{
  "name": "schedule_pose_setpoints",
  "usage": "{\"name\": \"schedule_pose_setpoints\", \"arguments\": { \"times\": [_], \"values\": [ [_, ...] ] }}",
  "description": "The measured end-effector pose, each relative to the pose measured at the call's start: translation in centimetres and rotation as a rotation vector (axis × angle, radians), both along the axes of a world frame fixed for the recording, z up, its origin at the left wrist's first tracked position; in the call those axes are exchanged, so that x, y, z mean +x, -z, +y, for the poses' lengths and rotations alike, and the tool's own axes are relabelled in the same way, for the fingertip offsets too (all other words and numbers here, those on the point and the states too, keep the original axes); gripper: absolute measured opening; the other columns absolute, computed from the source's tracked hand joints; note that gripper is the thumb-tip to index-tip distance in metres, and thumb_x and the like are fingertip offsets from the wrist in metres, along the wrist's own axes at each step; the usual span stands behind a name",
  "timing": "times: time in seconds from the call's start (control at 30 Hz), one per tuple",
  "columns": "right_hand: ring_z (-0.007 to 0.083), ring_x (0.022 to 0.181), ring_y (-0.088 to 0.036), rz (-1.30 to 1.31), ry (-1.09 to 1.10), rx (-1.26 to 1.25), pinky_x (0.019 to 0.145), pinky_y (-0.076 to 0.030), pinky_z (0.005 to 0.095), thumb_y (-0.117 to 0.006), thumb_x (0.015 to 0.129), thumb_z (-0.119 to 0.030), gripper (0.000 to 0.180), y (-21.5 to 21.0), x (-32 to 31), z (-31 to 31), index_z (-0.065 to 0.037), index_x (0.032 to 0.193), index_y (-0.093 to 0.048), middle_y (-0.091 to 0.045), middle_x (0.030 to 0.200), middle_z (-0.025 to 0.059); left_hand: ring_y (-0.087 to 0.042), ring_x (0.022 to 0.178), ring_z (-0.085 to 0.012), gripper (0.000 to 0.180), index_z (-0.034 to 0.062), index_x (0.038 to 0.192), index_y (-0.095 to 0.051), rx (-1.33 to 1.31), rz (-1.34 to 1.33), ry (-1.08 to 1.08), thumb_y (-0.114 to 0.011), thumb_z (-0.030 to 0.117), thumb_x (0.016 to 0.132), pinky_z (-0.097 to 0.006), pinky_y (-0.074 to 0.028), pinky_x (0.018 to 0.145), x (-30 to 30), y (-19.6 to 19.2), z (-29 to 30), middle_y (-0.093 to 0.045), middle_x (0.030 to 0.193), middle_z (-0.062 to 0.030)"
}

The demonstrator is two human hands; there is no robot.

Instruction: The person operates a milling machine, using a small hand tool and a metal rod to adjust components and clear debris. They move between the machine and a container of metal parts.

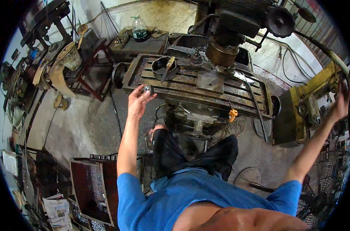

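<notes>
A: Starting close in: blue shirt, dark shorts, the person standing right in front of the milling machine table [205,90].

B: And the left hand [138,101]?

A: Raised to the table's near left corner. Its fingers [143,91] are pressed around a small shiny metal piece [147,89], pinched at the fingertips, right at the table's edge. Too small to tell its long axis.

B: So the piece sits above the palm, toward the table?

A: Yes, at the fingertips, the slotted tabletop just beyond it. The left hand is clearly the nearer one to that table.

B: The right hand [339,107]?

A: Flung wide, well right of the table, up against the yellow machine [298,111]. Fingers partly curled there, but whether they grip anything I cannot tell; it is at the bent rim.

B: Further out?

A: On the table, a dark round bowl [161,65] with a brush laid in it, just beyond the left hand. Behind that the spindle head [221,52] hangs over the table's middle. Farthest back, a plastic bottle [139,29] on a bench behind the table.
</notes>
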State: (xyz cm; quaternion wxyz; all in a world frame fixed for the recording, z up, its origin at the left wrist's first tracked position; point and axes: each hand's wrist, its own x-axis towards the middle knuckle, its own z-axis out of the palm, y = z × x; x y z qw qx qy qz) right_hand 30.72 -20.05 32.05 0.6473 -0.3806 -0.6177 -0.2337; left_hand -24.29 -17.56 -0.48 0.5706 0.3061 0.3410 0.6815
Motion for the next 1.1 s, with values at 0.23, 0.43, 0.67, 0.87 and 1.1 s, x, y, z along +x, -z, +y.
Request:
{"name": "schedule_pose_setpoints", "arguments": {
  "times": [0.23, 0.43, 0.67, 0.87, 1.1],
  "values": [
    [0.0148, 0.074, -0.058, 0.501, -0.435, -1.381, 0.064, -0.046, 0.0254, -0.056, 0.065, -0.005, 0.037, 33.9, -4.1, -2.9, 0.005, 0.101, -0.058, -0.063, 0.087, 0.0102, -0.059, 0.084, -0.0230, 0.041, -0.0080, 0.114, -0.044, -0.089, 0.183, 0.008, -0.061, -0.001, 0.077, -0.037, -0.053, 0.072, 1.3, -1.6, 0.2, -0.055, 0.098, -0.0143],
    [0.0122, 0.079, -0.049, 0.708, -0.567, -1.533, 0.074, -0.035, 0.0257, -0.057, 0.073, -0.021, 0.028, 46.8, -6.9, 3.4, -0.002, 0.093, -0.060, -0.056, 0.083, 0.0007, -0.059, 0.082, -0.0231, 0.030, -0.0051, 0.107, -0.048, -0.025, 0.063, 0.048, -0.057, -0.002, 0.078, -0.043, -0.052, 0.076, 1.6, -0.4, 0.0, -0.056, 0.097, -0.0126],
    [0.0142, 0.049, -0.050, 0.420, -0.339, -1.233, 0.048, -0.040, 0.0288, -0.058, 0.064, -0.015, 0.029, 46.6, -6.2, 1.8, -0.001, 0.089, -0.057, -0.054, 0.061, 0.0025, -0.059, 0.082, -0.0252, 0.024, 0.0003, 0.101, -0.048, -0.063, -0.095, 0.095, -0.057, -0.002, 0.079, -0.046, -0.049, 0.078, 2.1, 0.0, 0.2, -0.058, 0.092, -0.0119],
    [0.0155, 0.046, -0.051, 0.449, -1.039, -1.310, 0.044, -0.041, 0.0246, -0.056, 0.058, -0.011, 0.048, 29.0, -8.5, -0.7, -0.004, 0.105, -0.052, -0.053, 0.057, 0.0049, -0.062, 0.071, -0.0264, 0.027, -0.0016, 0.100, -0.047, -0.083, 0.100, 0.169, -0.061, 0.003, 0.077, -0.041, -0.051, 0.066, 1.8, 0.9, 0.4, -0.059, 0.084, -0.0133],
    [0.0296, 0.073, -0.062, -0.666, 0.194, -1.445, 0.068, -0.050, 0.0370, -0.053, 0.063, -0.026, 0.029, 26.9, -15.3, 4.9, -0.004, 0.079, -0.064, -0.063, 0.076, 0.0153, -0.062, 0.065, -0.0226, 0.030, -0.0063, 0.103, -0.048, -0.037, 0.360, 0.146, -0.060, 0.010, 0.080, -0.034, -0.054, 0.060, 5.2, -2.3, -0.1, -0.060, 0.084, -0.0145]
  ]
}}
